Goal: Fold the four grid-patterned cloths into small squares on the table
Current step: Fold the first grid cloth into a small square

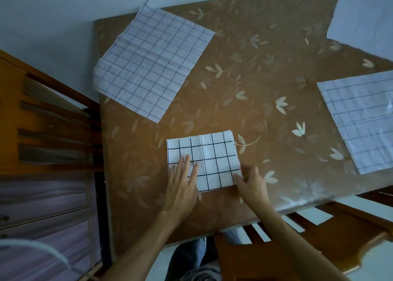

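Observation:
A white cloth with a bold black grid [212, 155] lies folded into a rectangle near the table's front edge. My left hand [182, 185] rests flat on its lower left part, fingers spread. My right hand [251, 183] pinches the cloth's lower right corner. Spread flat at the back left is a larger grid cloth [148, 61], hanging a little over the table's edge. Another grid cloth [361, 119] lies flat at the right edge. A fourth pale cloth [361, 19] lies at the back right corner; its pattern is too faint to tell.
The table [265, 78] wears a brown cover with a pale leaf print. A wooden chair [297, 244] stands at the front right. A wooden slatted bench with a purple cushion [42, 195] runs along the left side. My knees show below the table's front edge.

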A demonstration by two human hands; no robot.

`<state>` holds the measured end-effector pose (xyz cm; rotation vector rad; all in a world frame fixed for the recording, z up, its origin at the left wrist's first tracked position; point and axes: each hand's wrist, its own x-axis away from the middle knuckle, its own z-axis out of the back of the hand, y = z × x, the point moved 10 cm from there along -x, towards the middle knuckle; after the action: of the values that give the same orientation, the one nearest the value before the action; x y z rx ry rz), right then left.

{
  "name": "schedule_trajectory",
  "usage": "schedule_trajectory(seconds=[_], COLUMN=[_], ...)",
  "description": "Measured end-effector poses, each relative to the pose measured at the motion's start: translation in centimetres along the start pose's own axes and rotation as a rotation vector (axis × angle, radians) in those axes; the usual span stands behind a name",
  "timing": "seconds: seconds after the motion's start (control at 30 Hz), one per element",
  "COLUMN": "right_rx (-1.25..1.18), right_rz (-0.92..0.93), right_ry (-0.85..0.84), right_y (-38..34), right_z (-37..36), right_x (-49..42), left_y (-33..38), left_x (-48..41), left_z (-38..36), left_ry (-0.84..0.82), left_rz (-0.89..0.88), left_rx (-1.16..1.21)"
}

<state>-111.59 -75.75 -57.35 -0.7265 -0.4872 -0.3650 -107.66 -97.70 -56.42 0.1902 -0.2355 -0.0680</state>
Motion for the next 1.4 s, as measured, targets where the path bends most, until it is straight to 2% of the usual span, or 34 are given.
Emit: schedule_trajectory(seconds=[0.13, 0.23, 0.3, 0.43, 0.53, 0.6, 0.7, 0.8, 0.87, 0.97, 1.03, 1.1, 1.2, 1.4], right_rx=[-0.158, -0.343, -0.444, -0.56, -0.538, -0.506, -0.318, -0.102, -0.106, -0.215, -0.223, -0.228, -0.274, -0.264], right_rz=[-0.134, -0.184, -0.159, 0.036, 0.191, 0.218, 0.268, 0.3, 0.282, 0.298, 0.327, 0.334, 0.281, 0.191], right_ry=[-0.117, -0.198, -0.271, -0.408, -0.412, -0.35, -0.219, -0.194, -0.228, -0.39, -0.442, -0.432, -0.365, -0.221], right_y=[1.0, 0.8, -0.5, -4.8, -7.7, -7.9, -6.4, -4.8, -4.1, -4.1, -4.5, -4.7, -4.0, -3.2], right_z=[-1.3, -2.3, -2.7, -2.3, -0.4, 1.1, 3.2, 3.7, 3.7, 2.5, 1.9, 1.6, 1.0, 0.1], right_x=[1.0, 2.5, 3.7, 6.6, 8.8, 9.1, 8.0, 6.8, 6.3, 6.0, 5.9, 5.5, 3.9, 1.9], left_y=[2.4, 3.4, 3.6, 2.9, 2.8, 2.3, 1.4, 0.9, 0.6, -0.7, -1.3, -2.1, -4.4, -7.3], left_x=[1.3, 2.7, 3.4, 3.5, 3.3, 3.2, 2.9, 3.0, 3.3, 3.5, 3.8, 3.9, 3.2, 2.7], left_z=[-0.5, -1.6, -1.2, 1.5, 3.9, 5.0, 6.6, 7.8, 7.9, 7.4, 6.4, 5.5, 5.0, 3.5], left_ry=[-0.041, -0.182, -0.153, 0.051, 0.114, 0.1, 0.071, -0.019, -0.117, -0.198, -0.28, -0.297, -0.155, -0.012], left_rz=[-0.069, -0.072, -0.079, -0.058, -0.079, -0.078, -0.045, -0.016, 0.03, 0.142, 0.209, 0.258, 0.269, 0.238], left_rx=[0.152, 0.213, 0.214, 0.291, 0.434, 0.577, 0.81, 0.948, 1.081, 1.284, 1.391, 1.391, 1.204, 0.974])
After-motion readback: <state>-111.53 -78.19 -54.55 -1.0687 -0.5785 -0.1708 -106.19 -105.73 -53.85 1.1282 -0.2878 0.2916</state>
